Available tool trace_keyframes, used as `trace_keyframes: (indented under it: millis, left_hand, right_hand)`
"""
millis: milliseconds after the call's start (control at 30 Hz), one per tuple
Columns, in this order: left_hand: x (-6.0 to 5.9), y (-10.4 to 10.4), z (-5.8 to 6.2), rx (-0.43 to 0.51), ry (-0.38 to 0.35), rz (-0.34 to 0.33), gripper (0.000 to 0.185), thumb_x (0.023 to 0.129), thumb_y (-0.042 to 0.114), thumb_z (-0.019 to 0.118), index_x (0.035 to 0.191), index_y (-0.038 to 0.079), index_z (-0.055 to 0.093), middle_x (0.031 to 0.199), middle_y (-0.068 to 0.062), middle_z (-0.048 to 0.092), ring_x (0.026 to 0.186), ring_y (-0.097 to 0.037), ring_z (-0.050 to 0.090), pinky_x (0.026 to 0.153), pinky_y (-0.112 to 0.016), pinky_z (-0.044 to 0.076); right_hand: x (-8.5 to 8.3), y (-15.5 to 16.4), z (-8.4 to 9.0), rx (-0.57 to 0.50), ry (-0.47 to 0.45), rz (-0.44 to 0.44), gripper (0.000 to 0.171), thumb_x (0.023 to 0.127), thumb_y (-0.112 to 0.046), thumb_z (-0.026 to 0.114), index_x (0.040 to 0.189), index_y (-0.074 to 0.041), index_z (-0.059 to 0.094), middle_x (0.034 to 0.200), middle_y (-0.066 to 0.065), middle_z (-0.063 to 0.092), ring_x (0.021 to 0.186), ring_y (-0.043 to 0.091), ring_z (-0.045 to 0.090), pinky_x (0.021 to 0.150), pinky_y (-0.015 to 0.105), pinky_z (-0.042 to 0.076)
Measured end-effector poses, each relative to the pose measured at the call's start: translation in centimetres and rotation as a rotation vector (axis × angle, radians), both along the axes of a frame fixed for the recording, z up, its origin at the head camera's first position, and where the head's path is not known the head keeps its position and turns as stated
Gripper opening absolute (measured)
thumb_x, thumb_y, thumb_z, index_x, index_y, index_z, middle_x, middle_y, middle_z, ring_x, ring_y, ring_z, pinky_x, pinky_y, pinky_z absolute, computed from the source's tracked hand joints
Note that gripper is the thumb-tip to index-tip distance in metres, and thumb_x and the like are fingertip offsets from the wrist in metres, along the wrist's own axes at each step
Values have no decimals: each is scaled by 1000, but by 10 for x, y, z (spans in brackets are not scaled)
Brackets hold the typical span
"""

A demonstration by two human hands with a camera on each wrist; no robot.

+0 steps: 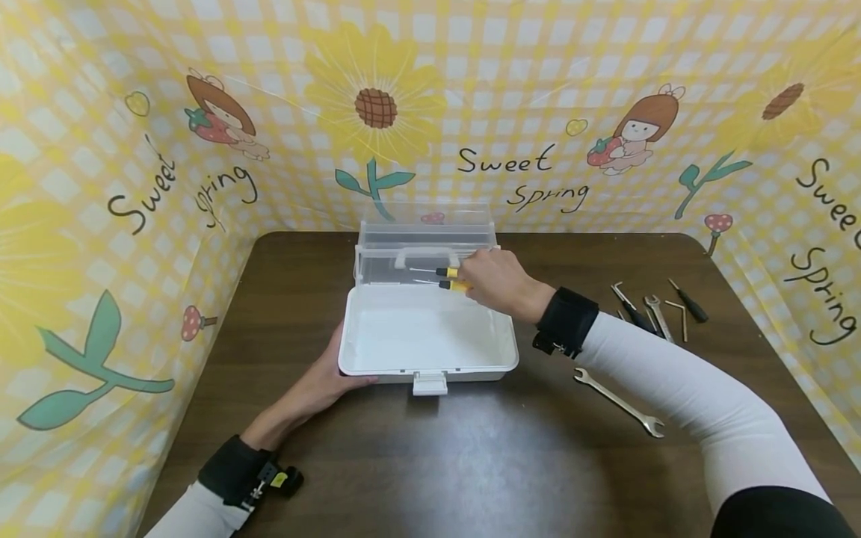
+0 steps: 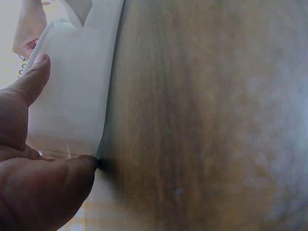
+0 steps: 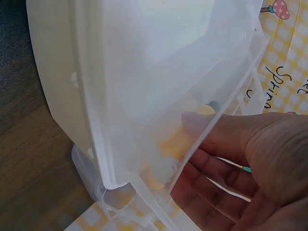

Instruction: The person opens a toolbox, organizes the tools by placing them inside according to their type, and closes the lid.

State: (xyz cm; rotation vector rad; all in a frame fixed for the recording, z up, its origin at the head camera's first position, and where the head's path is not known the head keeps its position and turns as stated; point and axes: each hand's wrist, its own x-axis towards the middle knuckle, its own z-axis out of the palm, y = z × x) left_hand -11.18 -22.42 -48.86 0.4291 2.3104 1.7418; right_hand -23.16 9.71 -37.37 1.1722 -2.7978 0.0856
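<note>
Box: I see the white toolbox [image 1: 428, 334] open at mid bench [image 1: 430, 463].
Left hand [image 1: 323, 385]: my fingers lie relaxed against the box's left front corner.
Right hand [image 1: 496, 280]: my fingers pinch two yellow-handled screwdrivers [image 1: 449, 279] at the lid's hinge.
Right side: wrenches [image 1: 619, 403] lie apart.

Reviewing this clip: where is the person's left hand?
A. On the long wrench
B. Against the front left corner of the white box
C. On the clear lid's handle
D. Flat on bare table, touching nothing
B: the left hand rests against the white box at its front left corner.
</note>
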Motion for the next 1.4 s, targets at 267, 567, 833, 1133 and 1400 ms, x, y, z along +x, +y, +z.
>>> trace_keyframes:
  millis: [267,567,833,1133,1400]
  left_hand:
    - [0,1,2,3,-24,6,124,92,13,85,170,35,-8,178,-2,4,158,-27,16,121,-58,18]
    - [-1,3,-1,-8,-7,-5,123,92,14,85,170,36,-9,178,-2,2,158,-28,14,121,-59,19]
    - [1,3,-2,-21,-13,2,121,94,18,84,169,38,-8,178,-2,2,158,-28,14,115,-28,26]
    - [0,-1,-1,-10,17,-8,121,93,15,84,170,37,-8,178,0,2,158,-28,14,112,-18,26]
    - [0,0,-3,-12,-2,-2,122,93,15,84,169,37,-9,178,-3,2,158,-28,13,119,-57,20]
  right_hand:
    - [0,0,1,3,-3,2,18,90,-10,85,107,-5,83,103,11,79,84,26,67,77,40,60]
    - [1,8,8,-28,-36,-17,22,89,-12,87,110,-6,83,105,10,80,85,24,72,74,40,61]
    - [3,19,14,-24,-26,-45,24,92,-19,85,114,-9,83,97,8,78,67,17,61,59,33,53]
    - [10,41,30,-92,8,-75,22,94,-22,83,112,-11,83,96,5,77,69,17,65,55,34,50]
    - [23,59,35,-78,44,-119,30,92,-26,84,115,-7,80,91,8,75,60,18,59,48,32,41]
